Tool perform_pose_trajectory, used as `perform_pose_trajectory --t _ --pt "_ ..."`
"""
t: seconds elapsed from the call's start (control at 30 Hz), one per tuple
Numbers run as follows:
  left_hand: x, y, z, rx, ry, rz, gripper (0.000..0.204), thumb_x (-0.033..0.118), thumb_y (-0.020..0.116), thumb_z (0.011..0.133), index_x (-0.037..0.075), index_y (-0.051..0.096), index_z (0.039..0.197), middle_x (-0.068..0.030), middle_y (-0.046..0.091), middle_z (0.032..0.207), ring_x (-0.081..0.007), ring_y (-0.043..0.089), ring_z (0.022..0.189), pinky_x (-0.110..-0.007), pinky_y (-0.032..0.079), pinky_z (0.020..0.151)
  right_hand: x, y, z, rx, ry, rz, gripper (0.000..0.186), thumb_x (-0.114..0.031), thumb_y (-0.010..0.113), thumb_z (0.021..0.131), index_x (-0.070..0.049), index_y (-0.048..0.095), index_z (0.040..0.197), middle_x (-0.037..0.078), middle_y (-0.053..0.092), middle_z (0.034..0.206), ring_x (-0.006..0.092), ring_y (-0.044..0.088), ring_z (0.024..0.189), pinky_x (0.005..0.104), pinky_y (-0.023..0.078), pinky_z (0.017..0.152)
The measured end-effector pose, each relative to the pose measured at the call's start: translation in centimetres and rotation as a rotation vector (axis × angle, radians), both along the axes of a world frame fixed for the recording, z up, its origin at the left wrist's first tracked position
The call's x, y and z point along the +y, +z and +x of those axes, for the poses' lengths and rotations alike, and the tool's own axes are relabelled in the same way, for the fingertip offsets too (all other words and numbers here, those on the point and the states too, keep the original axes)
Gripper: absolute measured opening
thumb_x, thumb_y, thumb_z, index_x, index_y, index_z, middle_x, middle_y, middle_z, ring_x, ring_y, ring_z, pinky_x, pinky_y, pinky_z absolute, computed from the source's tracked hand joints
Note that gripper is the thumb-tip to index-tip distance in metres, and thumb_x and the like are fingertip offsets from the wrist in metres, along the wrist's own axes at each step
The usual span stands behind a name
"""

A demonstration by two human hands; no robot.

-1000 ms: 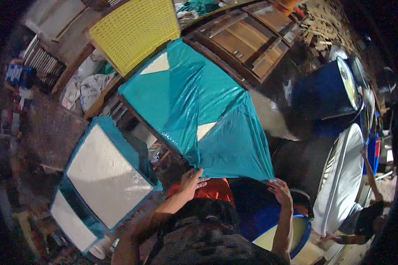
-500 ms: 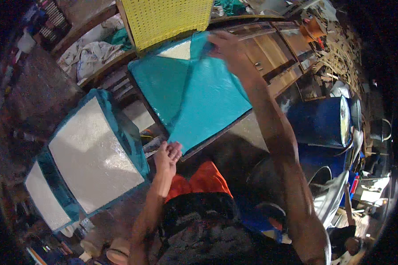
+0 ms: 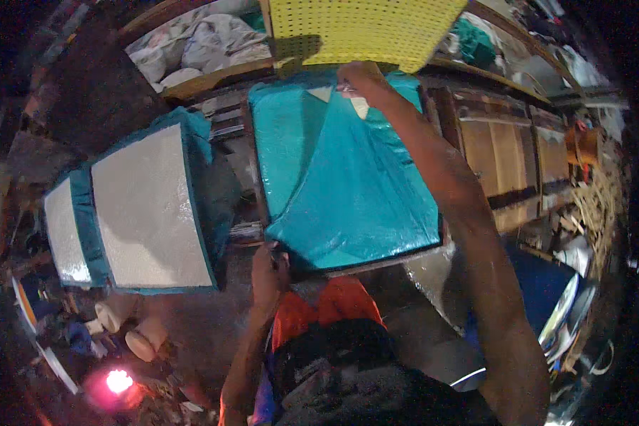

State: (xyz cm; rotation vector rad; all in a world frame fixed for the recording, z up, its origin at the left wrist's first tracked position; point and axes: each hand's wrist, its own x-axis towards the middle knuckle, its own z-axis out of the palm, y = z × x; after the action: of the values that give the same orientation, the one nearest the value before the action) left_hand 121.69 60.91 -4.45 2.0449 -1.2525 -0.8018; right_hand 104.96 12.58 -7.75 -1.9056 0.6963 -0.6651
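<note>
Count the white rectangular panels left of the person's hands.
2: a large white panel, nearer the left hand, and a smaller white panel farther left, across a teal strip. Others may be hidden.

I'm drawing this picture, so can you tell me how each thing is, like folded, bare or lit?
Middle teal cloth: folded over, creased, glossy
Right hand: closed on the cloth's far part
Left hand: by its near left corner, grip unclear
Big white slab: bare on top
Small white slab: bare on top
White sacks: crumpled
Pinkish light: lit
</note>
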Motion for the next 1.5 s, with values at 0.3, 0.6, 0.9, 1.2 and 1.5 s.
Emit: perform_pose_trajectory --t 0.3,0.6,0.9,1.2,1.5 --pt "-0.2 -1.1 -6.1 -0.141 0.037 0.012 0.044 0.008 0.060 0.089 -0.001 0.046 0.129 -0.0232 0.045 0.136 -0.0395 0.045 0.124 -0.045 0.040 0.103 -5.1 2.2 2.9 0.819 -0.088 -0.488 0.023 -0.028 0.056 0.085 -0.009 0.067 0.091 0.010 0.068 0.082 0.0216 0.066 0.080 0.0395 0.053 0.071" --pt "-1.5 -0.3 -7.5 -0.239 0.213 -0.054 0.038 0.006 0.056 0.091 -0.002 0.049 0.128 -0.0240 0.047 0.136 -0.0406 0.045 0.125 -0.047 0.038 0.105 -6.7 -1.0 4.3 0.988 -0.039 -0.287 0.044 -0.038 0.058 0.086 -0.001 0.067 0.107 0.024 0.066 0.107 0.0379 0.065 0.099 0.0486 0.051 0.086" --pt "-5.2 5.0 -8.2 -0.206 0.185 -0.129 0.033 0.010 0.056 0.093 0.000 0.053 0.124 -0.0217 0.051 0.133 -0.0395 0.050 0.122 -0.046 0.042 0.102 -1.2 10.8 -1.9 0.201 -0.402 -0.242 0.024 -0.025 0.059 0.090 -0.003 0.068 0.096 0.014 0.068 0.086 0.0318 0.066 0.084 0.0416 0.053 0.077" --pt "-11.2 2.8 -9.4 0.094 0.179 -0.243 0.031 0.013 0.058 0.093 0.001 0.055 0.121 -0.0211 0.055 0.128 -0.0386 0.054 0.117 -0.043 0.044 0.099 38.7 12.0 -23.3 0.979 0.029 0.537 0.021 -0.017 0.060 0.090 -0.005 0.066 0.106 0.013 0.068 0.085 0.0264 0.065 0.077 0.0392 0.051 0.069" --pt "-23.1 -7.1 4.7 0.027 0.496 -0.057 0.044 0.030 0.061 0.089 -0.005 0.059 0.116 -0.0246 0.067 0.102 -0.0407 0.065 0.095 -0.045 0.050 0.084 35.3 4.8 -14.2 0.466 -0.442 0.139 0.033 -0.032 0.068 0.086 -0.005 0.064 0.105 0.009 0.066 0.080 0.0283 0.065 0.068 0.0390 0.052 0.063"
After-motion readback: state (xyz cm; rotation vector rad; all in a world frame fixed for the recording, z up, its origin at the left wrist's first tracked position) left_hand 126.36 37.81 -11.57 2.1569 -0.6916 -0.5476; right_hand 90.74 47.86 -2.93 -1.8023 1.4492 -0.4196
